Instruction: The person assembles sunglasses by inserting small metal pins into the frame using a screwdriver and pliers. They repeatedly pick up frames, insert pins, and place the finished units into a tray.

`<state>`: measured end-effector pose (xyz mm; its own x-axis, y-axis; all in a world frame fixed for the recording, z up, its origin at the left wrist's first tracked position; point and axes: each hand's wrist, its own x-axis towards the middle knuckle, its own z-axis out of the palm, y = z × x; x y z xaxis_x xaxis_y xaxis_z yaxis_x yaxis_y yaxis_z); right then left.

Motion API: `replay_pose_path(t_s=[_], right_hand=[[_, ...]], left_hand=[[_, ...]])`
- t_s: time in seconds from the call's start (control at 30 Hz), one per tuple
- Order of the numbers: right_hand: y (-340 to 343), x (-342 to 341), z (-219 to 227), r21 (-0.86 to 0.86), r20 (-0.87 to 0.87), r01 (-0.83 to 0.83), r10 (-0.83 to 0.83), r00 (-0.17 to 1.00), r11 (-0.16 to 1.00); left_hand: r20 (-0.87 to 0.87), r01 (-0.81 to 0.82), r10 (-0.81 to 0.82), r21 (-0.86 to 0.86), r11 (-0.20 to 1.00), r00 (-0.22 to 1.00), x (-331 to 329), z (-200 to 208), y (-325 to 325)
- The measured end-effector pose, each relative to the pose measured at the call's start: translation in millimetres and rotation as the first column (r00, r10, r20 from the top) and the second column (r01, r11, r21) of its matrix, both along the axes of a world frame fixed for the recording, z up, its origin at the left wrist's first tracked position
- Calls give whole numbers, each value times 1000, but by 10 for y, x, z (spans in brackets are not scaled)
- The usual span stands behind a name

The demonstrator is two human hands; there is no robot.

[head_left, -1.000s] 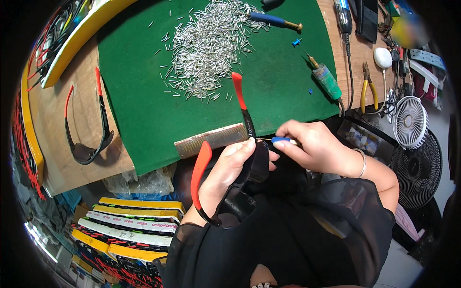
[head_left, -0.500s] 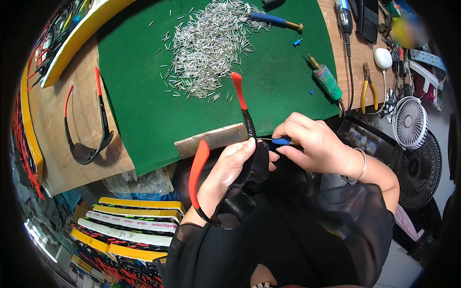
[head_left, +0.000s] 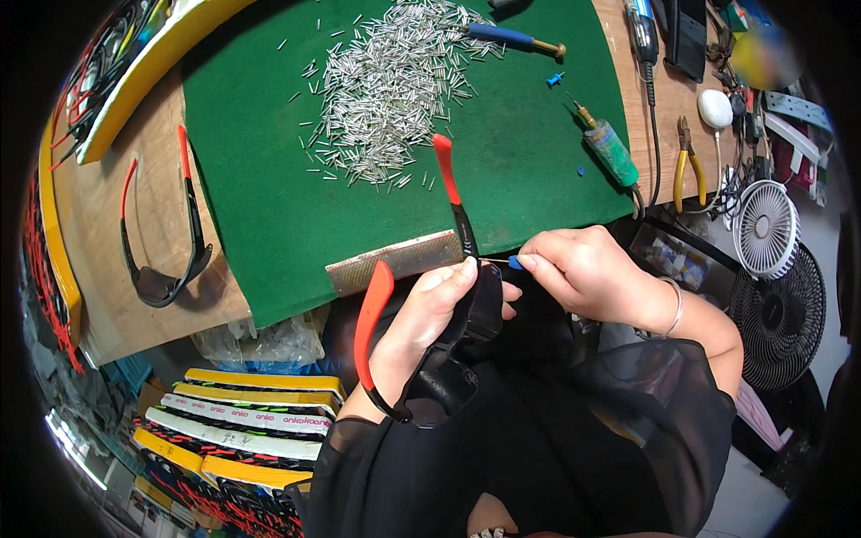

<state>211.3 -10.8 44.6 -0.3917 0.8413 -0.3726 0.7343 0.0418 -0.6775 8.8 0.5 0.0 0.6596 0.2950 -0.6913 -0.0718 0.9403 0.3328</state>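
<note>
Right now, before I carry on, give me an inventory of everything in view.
Held glasses: one, black and red, left hand
Driver: one, blue handle, right hand
Spare glasses: one, black and red, left board
Metal pins: too many to count, silver, mat
Mat: one, green, worktop
Textured block: one, greyish, mat's near edge
Hammer-like tool: one, blue handle, beside pins
Corded tool: one, green, mat's right
Pliers: one, yellow handles, right
Fans: two, white and black, far right
Stacked trays: several, yellow and white edges, lower left
Far-right clutter: too tangled to count
Left hand: one, bare, below mat
Right hand: one, bare, below mat
</note>
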Motion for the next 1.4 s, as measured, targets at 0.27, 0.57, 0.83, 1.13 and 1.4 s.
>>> replay_pose_path(t_s=[0.27,0.57,0.83,1.13,1.4], right_hand=[[34,-30,57,-5,-60,67,-67,996,998],[72,-60,104,-92,-95,134,-142,985,987],[39,-67,64,25,-83,105,-102,991,994],[71,-74,94,204,-36,31,-24,999,978],[45,-76,110,132,11,33,-34,999,991]], left_hand=[[19,-25,26,-17,1000,999,5,5,-2],[14,-21,22,-18,1000,1000,1,12,1],[45,-16,15,15,1000,999,-12,-34,-8],[27,-36,36,-6,999,999,-6,-23,-17],[46,6,-6,17,1000,999,-23,-44,-10]])
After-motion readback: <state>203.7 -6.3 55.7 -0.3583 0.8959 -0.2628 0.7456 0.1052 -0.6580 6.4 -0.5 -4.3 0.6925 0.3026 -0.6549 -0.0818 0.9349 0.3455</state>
